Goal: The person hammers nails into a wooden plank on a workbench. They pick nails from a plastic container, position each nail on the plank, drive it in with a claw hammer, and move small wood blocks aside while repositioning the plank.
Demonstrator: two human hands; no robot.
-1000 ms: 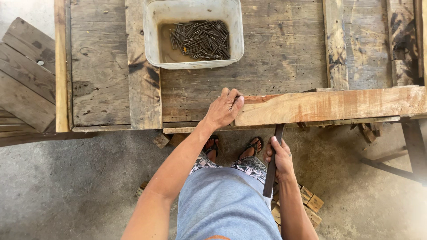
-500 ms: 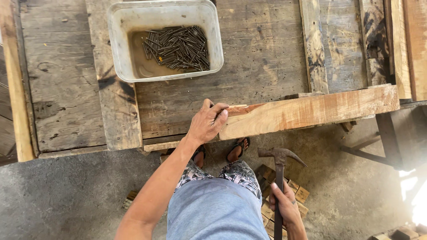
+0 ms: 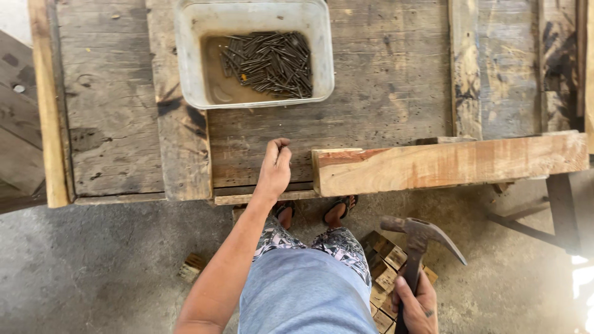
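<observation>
My left hand (image 3: 274, 167) hovers over the worn wooden workbench (image 3: 383, 93), fingers pinched together, just left of the cut end of a thick reddish timber beam (image 3: 445, 164); whether it pinches anything I cannot tell. It no longer touches the beam. The beam lies along the bench's front edge and runs off to the right. My right hand (image 3: 416, 304) is low at my side, closed around the handle of a claw hammer (image 3: 421, 238) whose head points up. A white plastic tub (image 3: 189, 55) holding several dark nails (image 3: 269, 62) stands at the back of the bench.
Vertical planks (image 3: 179, 124) and a slat (image 3: 464, 68) lie across the bench top. Small wood offcuts (image 3: 382, 272) are scattered on the concrete floor by my sandalled feet (image 3: 339, 211). Another wooden pallet (image 3: 18, 124) sits at the far left.
My left hand has come off the beam's end and moved left, fingers now pinched. My right hand has brought the hammer up so its head shows.
</observation>
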